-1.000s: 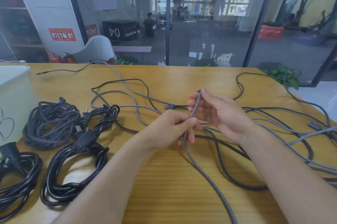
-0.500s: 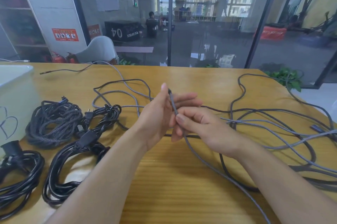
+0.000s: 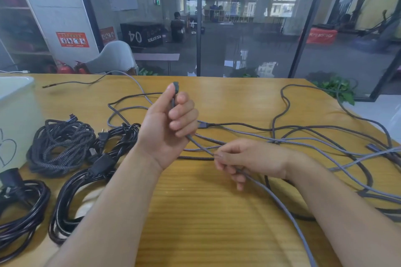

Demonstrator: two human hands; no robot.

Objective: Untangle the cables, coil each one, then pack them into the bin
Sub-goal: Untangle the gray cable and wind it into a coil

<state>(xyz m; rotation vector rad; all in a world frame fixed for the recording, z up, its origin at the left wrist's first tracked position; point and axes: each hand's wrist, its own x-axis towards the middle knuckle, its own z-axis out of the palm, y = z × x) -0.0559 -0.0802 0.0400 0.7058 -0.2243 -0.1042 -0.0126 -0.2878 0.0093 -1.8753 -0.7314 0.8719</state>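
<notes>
A grey braided cable (image 3: 282,206) runs across the wooden table (image 3: 206,223). My left hand (image 3: 169,123) is raised and grips its plug end, the connector (image 3: 175,86) sticking up above my thumb. My right hand (image 3: 249,160) pinches the same cable lower down, just above the table. Loose grey and dark cables (image 3: 314,136) lie tangled to the right. On the left lie three coiled cables: a braided coil (image 3: 58,143) and two black power-cord coils (image 3: 86,197) (image 3: 19,212). The white bin (image 3: 15,119) stands at the far left.
A glass wall stands behind the table's far edge. A thin cable end (image 3: 71,83) trails along the back left. A potted plant (image 3: 334,88) sits beyond the right corner. Bare wood lies in front of me between my forearms.
My left hand has lifted with the plug end. My right hand has slid down the grey cable toward me and to the right, away from the left hand.
</notes>
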